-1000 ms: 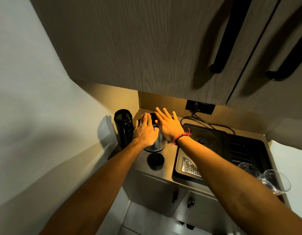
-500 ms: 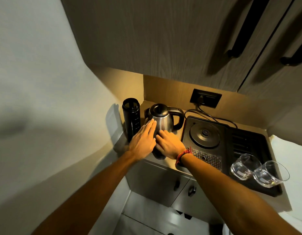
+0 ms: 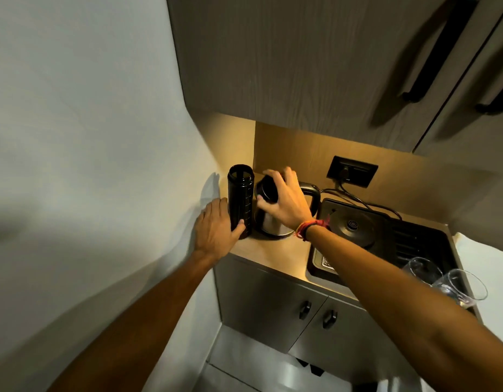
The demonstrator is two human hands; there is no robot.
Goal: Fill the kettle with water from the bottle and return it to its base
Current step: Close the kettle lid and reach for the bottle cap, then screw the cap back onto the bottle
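A tall black bottle (image 3: 240,199) stands open-topped in the counter's back left corner. My left hand (image 3: 216,230) is wrapped around its lower part, thumb in front. Right beside it the steel kettle (image 3: 270,223) with a black handle (image 3: 312,195) stands on the counter, off its round black base (image 3: 352,226). Over the kettle's top my right hand (image 3: 287,202) holds a round black cap (image 3: 266,189), tilted, close to the bottle's neck. The kettle's lid is hidden behind that hand.
The base sits on a black tray (image 3: 414,241) with a metal grate, two glasses (image 3: 442,278) at its right end. A wall socket (image 3: 352,171) with a cord is behind. A wall is close on the left, and upper cabinets (image 3: 301,66) hang low overhead.
The cap that lay on the counter front is now in my right hand, raised over the kettle. My left hand moved left off the kettle and took hold of the bottle.
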